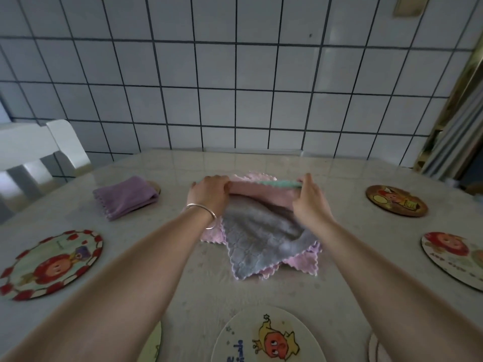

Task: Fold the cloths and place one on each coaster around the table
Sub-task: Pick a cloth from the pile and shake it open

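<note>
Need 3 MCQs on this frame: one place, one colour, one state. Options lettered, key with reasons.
1. Where does the folded purple fleece cloth lie?
A. on a far-left coaster
B. on the chair
C. on the near plate

2. What colour is the top flat cloth in the centre pile?
A. green
B. grey
C. yellow

3. What are the hands doing?
A. resting flat
B. both gripping the pink cloth
C. lifting a coaster

A: a brown coaster edge peeks out beneath it.
B: the grey scalloped cloth lies uppermost.
B: left hand and right hand curl round the pink cloth.

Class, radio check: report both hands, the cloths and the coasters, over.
Left hand and right hand both gripping the pink cloth, mid-fold. Purple cloth folded, on its coaster. Grey cloth unfolded. Nothing blocking.
</note>
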